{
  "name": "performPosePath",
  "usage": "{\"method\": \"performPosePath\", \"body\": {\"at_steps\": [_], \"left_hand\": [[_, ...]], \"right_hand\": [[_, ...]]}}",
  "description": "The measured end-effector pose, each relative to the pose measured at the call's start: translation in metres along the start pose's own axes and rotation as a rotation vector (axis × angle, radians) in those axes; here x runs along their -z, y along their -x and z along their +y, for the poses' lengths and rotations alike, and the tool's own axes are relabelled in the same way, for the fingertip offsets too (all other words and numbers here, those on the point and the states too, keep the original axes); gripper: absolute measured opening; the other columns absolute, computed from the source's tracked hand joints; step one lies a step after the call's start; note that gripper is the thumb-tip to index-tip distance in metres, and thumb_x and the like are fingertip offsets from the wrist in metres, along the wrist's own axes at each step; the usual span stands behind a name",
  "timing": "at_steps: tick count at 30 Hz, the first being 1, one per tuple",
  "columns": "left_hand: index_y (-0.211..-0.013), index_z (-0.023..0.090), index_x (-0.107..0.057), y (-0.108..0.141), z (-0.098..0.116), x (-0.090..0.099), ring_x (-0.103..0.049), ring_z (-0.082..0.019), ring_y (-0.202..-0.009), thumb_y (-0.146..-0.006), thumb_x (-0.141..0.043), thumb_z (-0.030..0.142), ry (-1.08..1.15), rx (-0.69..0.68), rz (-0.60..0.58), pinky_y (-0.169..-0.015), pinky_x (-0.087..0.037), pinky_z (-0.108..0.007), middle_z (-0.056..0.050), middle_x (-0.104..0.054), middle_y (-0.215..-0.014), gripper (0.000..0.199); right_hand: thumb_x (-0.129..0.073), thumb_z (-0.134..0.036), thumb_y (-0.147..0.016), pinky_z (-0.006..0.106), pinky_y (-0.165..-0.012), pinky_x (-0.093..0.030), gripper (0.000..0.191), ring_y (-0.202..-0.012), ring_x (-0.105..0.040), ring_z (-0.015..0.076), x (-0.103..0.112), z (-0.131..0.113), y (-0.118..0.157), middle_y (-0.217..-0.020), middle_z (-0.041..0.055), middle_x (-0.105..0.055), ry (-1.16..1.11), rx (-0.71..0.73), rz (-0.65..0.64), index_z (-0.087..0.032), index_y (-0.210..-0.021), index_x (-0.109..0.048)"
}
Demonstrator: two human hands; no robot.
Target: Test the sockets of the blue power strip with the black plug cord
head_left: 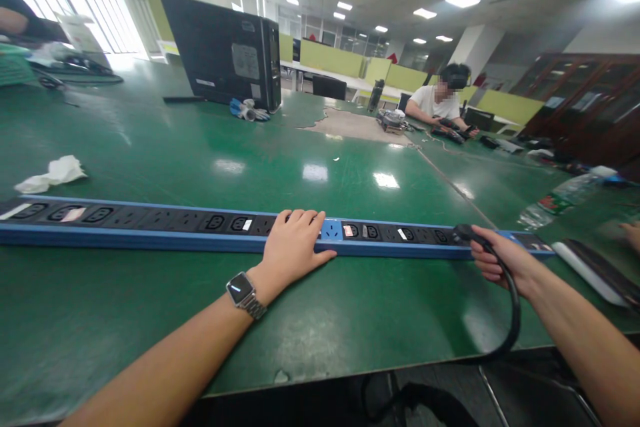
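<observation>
A long blue-and-black power strip (170, 219) lies across the green table with its sockets facing up. Over its middle rests my left hand (296, 240), fingers wrapped across the top and the thumb along the near side; a watch is on that wrist. Toward the strip's right end, my right hand (503, 255) grips a black power plug (464, 233). The plug sits at a socket there; how deep it goes in cannot be made out. From it a thick black cable (515, 307) loops down past the table's front edge.
The green table (280, 160) carries a black computer case (225, 53), blue-grey gloves (249, 110), crumpled tissue (53, 175) and a plastic bottle (565, 199). Right of the strip lies a black-and-white object (593, 272). A person (440, 100) works across the table; others' arms show at both edges.
</observation>
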State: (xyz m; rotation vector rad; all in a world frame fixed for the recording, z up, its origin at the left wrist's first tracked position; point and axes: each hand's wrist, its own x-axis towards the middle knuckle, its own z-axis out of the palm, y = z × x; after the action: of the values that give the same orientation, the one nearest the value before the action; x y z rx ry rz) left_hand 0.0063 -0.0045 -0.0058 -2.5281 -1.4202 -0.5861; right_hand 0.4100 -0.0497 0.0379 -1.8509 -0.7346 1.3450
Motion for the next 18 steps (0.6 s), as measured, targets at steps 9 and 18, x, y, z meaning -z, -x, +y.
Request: {"method": "performPosePath", "body": {"at_steps": [9,18], "left_hand": [[-0.132,0.019,-0.051,0.000,-0.001,-0.002,-0.054,-0.031,-0.115,-0.080,-0.065,0.057,0.015,-0.004,-0.011,-0.102,-0.033,-0.046,-0.012,-0.062,-0.126,0.066],[-0.132,0.016,-0.051,-0.002,0.000,-0.001,-0.054,-0.032,-0.116,-0.080,-0.065,0.057,0.015,-0.006,-0.035,-0.101,-0.035,-0.047,-0.013,-0.061,-0.126,0.068]], "right_hand": [[-0.047,-0.053,-0.090,0.022,-0.036,-0.011,0.046,-0.032,-0.016,0.0063,0.018,0.005,-0.008,-0.041,-0.0081,-0.021,0.027,0.009,0.046,-0.022,-0.057,-0.038],[-0.045,-0.055,-0.091,0.022,-0.036,-0.010,0.049,-0.031,-0.017,0.0059,0.010,0.013,-0.009,-0.041,-0.0081,-0.019,-0.003,-0.026,0.005,-0.022,-0.056,-0.038]]}}
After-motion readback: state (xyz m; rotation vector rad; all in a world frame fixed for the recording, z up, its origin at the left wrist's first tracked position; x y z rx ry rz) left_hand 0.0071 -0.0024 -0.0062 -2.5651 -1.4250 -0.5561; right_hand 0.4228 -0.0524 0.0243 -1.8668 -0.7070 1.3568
